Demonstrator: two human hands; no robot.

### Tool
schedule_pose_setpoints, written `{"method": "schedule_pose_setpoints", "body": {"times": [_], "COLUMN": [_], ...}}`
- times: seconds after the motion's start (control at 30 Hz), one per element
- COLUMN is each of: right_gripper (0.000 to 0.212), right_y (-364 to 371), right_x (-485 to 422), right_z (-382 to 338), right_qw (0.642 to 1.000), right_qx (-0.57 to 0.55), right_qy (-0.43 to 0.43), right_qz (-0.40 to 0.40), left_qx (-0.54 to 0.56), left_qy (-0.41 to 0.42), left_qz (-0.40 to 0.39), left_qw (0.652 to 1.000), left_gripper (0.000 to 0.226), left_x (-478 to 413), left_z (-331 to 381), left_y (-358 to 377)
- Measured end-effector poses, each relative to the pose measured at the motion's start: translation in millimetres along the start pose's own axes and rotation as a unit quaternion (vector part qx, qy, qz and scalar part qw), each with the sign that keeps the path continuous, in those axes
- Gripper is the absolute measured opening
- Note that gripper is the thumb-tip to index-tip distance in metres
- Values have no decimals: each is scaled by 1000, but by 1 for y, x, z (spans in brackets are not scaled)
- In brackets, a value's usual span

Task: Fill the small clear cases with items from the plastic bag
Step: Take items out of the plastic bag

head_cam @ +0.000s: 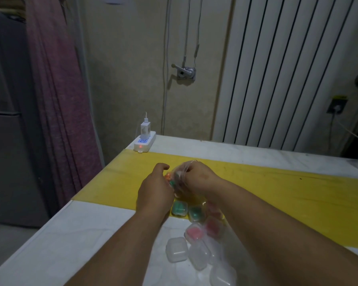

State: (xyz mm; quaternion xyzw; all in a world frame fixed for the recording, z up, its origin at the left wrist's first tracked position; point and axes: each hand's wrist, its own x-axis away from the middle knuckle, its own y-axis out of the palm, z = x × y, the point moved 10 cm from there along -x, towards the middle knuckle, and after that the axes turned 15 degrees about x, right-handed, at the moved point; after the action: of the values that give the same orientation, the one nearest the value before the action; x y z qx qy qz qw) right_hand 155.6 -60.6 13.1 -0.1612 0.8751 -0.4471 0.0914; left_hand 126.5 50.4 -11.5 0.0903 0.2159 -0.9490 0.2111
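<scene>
Over the yellow strip of the table, my right hand (196,178) grips a clear plastic bag (179,179) holding small orange, green and pink items. My left hand (155,188) is at the bag's left side, fingers curled toward its contents; what they hold is hidden. Below the hands lie two small cases with green items (179,208), and two with pink items (194,234). Several empty clear cases (177,249) lie nearer me on the white surface.
A white power strip (144,142) with a charger plugged in sits at the table's far left corner. The table's left edge (56,215) drops to the floor. A white radiator (287,75) and a wall crank stand behind the table.
</scene>
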Motion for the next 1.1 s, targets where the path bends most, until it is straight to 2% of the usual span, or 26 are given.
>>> {"method": "schedule_pose_setpoints", "body": {"times": [0.07,0.17,0.3,0.53,0.83,0.93,1.1], "right_gripper": [23,13,12,29,10,12,31], "right_y": [0,4,4,10,7,5,2], "right_x": [1,-5,-7,-3,-6,-7,-7], "right_z": [2,13,20,15,20,24,24], "right_qw": [1000,999,996,995,992,992,993], "right_qx": [-9,31,64,60,73,58,21], "right_qy": [4,37,68,65,93,109,111], "right_qz": [1,-10,-9,-54,-32,-33,-27], "left_qx": [2,9,20,46,51,76,111], "left_qy": [-3,-6,1,-7,5,2,-13], "left_qz": [0,1,-3,-20,-16,-14,-10], "left_qw": [1000,1000,1000,999,999,997,994], "left_gripper": [45,44,44,51,48,48,50], "left_x": [0,-1,1,0,1,2,0], "left_z": [-1,-2,-1,-3,-2,-1,-3], "left_y": [0,0,0,3,1,-1,-3]}}
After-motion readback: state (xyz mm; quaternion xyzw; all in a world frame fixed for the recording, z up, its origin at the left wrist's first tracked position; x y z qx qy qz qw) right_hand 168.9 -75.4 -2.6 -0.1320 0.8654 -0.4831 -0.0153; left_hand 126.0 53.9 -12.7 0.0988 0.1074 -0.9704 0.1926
